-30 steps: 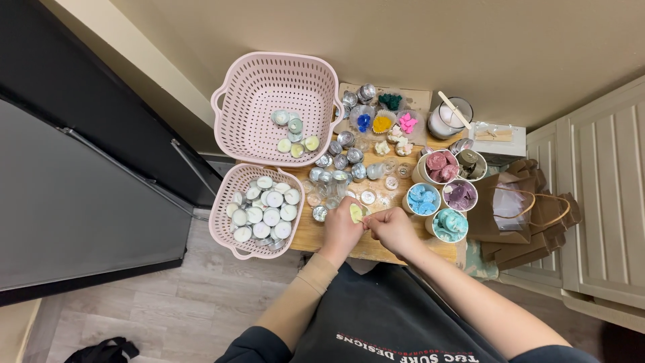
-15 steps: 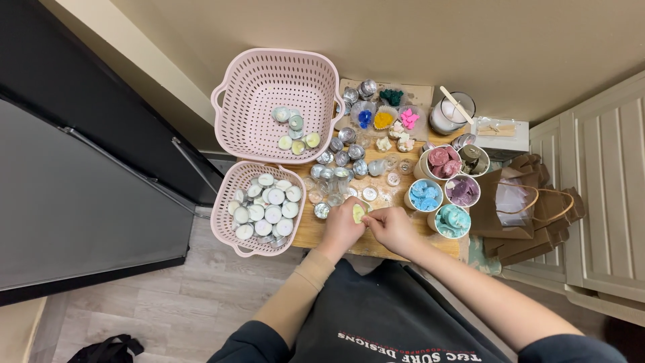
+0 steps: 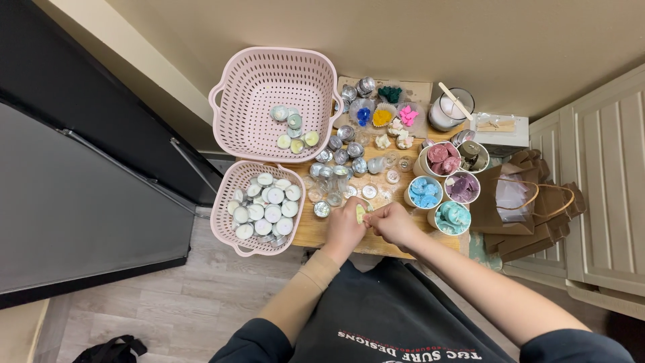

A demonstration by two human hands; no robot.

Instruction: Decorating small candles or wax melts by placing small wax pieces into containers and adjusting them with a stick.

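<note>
Both hands meet over the near edge of a small wooden table (image 3: 316, 232). My left hand (image 3: 344, 227) and my right hand (image 3: 393, 223) pinch a small pale yellow-green wax tealight (image 3: 361, 214) between their fingertips. Just beyond the hands stand several small silver tealight cups (image 3: 334, 176), some holding nothing. To the left a small pink basket (image 3: 222, 228) holds several white tealights. Behind it a large pink basket (image 3: 272, 81) holds a few pale green and yellow tealights (image 3: 293, 131).
Round bowls of blue (image 3: 423, 191), purple (image 3: 463, 187), teal (image 3: 451, 216) and dark pink (image 3: 440, 156) wax pieces sit right of the hands. A white jar with a wooden stick (image 3: 449, 107) stands at the back. Brown paper bags (image 3: 531, 208) lie at the right, by white cabinets.
Both hands stay together at the table's near edge, with small finger shifts around the yellow-green tealight. Nothing else has moved.
</note>
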